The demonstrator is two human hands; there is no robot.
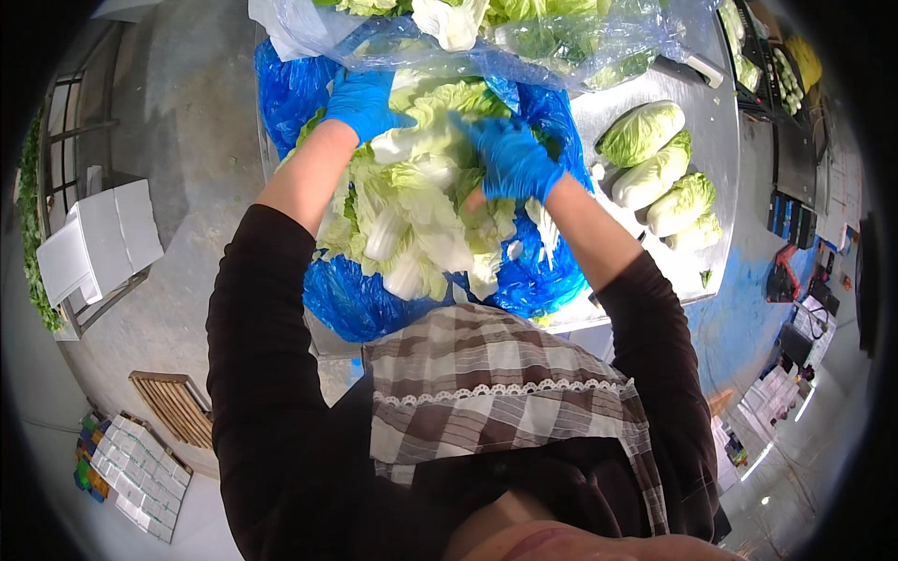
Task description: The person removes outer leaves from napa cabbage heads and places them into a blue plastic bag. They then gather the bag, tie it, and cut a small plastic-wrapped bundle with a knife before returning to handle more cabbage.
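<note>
A heap of loose napa cabbage leaves (414,182) fills an opened blue plastic bag (365,294) right before me. My left hand (361,105), in a blue glove, lies against the heap's upper left side, thumb apart from the fingers. Its fingertips are hard to make out, so whether it grips a leaf is unclear. On the heap's right side is my right hand (515,158), also gloved, slightly blurred, fingers spread over the leaves. A bare thumb tip seems to show beyond that glove.
Beyond the blue bag, a clear plastic bag (540,59) holds more cabbage leaves. Several whole napa cabbages (652,168) lie on the metal table (715,175) at right. Near its far edge is a light-coloured handle (704,70). Black crates (754,59) with vegetables stand farther right.
</note>
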